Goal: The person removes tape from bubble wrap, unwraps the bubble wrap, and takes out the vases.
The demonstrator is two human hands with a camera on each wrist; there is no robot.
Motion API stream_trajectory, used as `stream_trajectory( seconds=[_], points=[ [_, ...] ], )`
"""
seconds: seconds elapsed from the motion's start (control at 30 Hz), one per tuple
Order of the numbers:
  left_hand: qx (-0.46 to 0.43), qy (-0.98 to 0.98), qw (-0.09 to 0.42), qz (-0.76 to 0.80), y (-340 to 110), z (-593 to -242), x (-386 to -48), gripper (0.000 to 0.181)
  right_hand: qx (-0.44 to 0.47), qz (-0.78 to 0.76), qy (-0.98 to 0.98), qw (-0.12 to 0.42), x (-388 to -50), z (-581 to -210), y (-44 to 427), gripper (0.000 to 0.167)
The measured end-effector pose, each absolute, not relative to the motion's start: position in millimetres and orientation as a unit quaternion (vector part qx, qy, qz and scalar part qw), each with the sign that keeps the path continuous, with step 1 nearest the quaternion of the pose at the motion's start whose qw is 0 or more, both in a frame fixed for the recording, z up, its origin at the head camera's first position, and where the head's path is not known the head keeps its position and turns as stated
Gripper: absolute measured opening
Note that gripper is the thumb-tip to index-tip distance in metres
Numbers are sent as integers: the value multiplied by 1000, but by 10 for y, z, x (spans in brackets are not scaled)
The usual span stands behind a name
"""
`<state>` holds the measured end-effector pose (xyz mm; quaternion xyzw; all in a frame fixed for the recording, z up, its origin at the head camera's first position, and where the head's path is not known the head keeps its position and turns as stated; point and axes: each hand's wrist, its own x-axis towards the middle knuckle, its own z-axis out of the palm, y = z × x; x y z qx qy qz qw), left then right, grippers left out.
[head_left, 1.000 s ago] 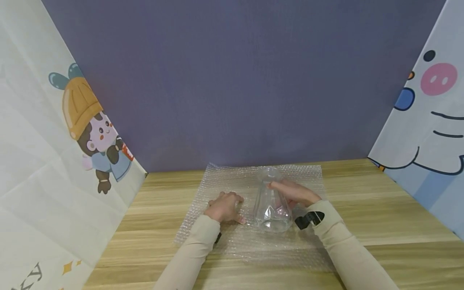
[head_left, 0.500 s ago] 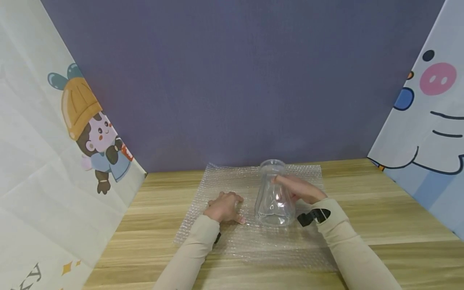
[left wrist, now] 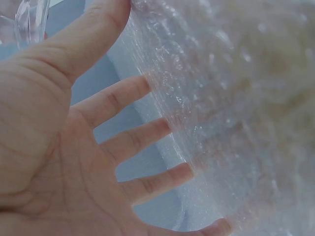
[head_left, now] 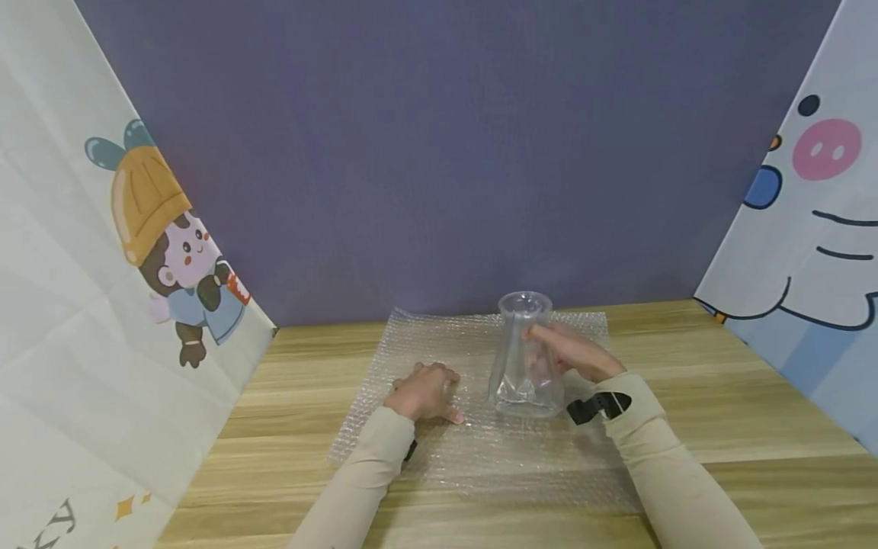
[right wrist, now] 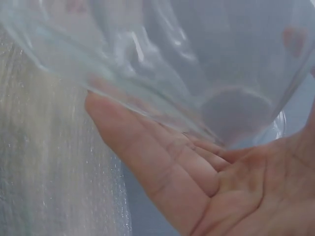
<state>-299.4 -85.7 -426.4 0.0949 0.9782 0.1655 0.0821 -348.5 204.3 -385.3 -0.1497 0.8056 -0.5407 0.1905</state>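
Note:
A clear, faceted glass vase (head_left: pixel 511 366) with a flared rim and wide base stands out over the bubble wrap in the head view. My right hand (head_left: pixel 572 351) grips it from the right side, thumb across the narrow upper part. In the right wrist view the vase (right wrist: pixel 162 44) fills the top, with fingers (right wrist: pixel 142 142) wrapped behind it. My left hand (head_left: pixel 423 393) rests with spread fingers on the bubble wrap sheet (head_left: pixel 439 343). The left wrist view shows these spread fingertips (left wrist: pixel 135 91) touching the bubble wrap (left wrist: pixel 236 98).
The wood-grain table (head_left: pixel 693 381) extends around the sheet on both sides. A dark purple panel (head_left: pixel 439 152) rises behind the table. Printed cartoon panels flank it, one at the left (head_left: pixel 62 290) and one at the right (head_left: pixel 816 252).
My right hand has carried the vase slightly farther away and to the right, and its rim now shows more plainly. My left hand has stayed in place on the bubble wrap.

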Motion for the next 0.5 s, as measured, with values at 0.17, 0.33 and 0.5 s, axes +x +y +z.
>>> stream_trajectory(
  seconds=[0.17, 0.33, 0.5],
  points=[
    [97, 978, 78, 169, -871, -4264, -2996, 78, -151, -538, 810, 180, -3493, -3821, 2074, 56],
    [98, 977, 79, 170, -873, -4265, -2993, 78, -151, -533, 817, 161, -3505, -3804, 2114, 63],
    [98, 977, 80, 169, -869, -4259, -2988, 78, -133, -524, 829, 143, -3529, -3807, 2162, 64]
  ],
)
